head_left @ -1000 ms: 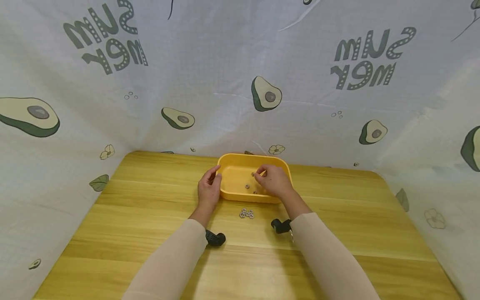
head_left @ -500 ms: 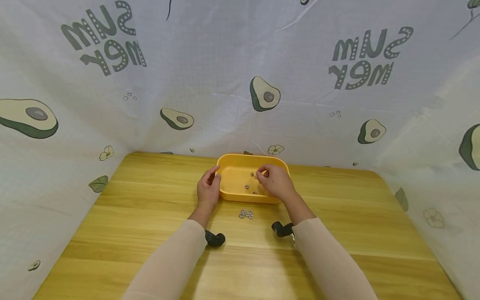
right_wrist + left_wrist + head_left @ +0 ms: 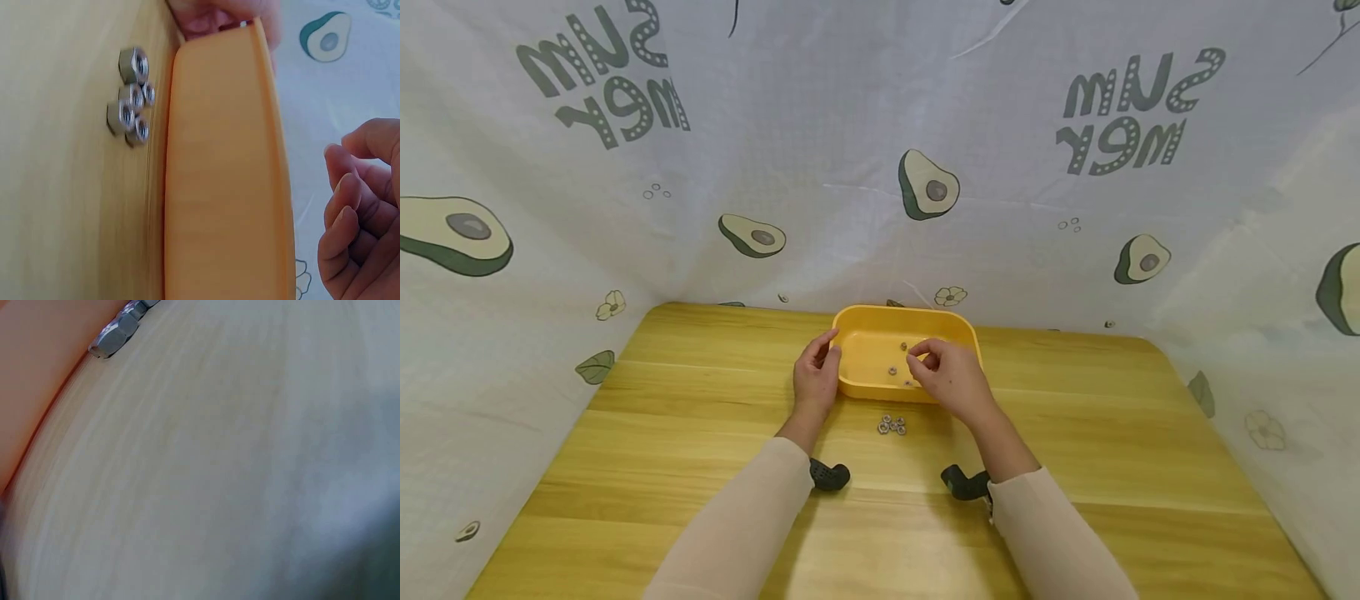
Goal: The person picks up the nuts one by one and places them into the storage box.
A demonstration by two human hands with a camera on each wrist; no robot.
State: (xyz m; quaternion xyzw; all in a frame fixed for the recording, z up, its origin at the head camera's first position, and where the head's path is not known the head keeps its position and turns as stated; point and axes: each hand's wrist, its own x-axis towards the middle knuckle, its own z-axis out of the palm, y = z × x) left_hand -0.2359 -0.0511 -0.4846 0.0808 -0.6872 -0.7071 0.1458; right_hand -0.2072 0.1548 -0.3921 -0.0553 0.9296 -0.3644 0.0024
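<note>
A yellow plastic tray (image 3: 871, 392) sits at the back of the table. My left hand (image 3: 816, 375) rests against its left end, fingertips and thumb at the rim; part of that hand (image 3: 219, 9) shows past the tray's wall in the right wrist view. My right hand (image 3: 953, 373) is over the tray's right part, thumb and index fingertips meeting; I cannot tell whether they pinch a nut. Inside the tray lie small metal nuts, one nut (image 3: 903, 346) toward the back and another nut (image 3: 892, 371) nearer the front. Several loose nuts (image 3: 128, 106) are clustered in front of the tray.
The wooden table (image 3: 700, 467) ends at a white curtain (image 3: 820, 150) printed with avocados. Dark wrist-camera mounts (image 3: 829, 477) stick out from both wrists over the table, either side of the loose nuts.
My right hand has shifted slightly toward the front of the tray, away from the back nut; its thumb and index finger stay together. The left hand and tray hold their places.
</note>
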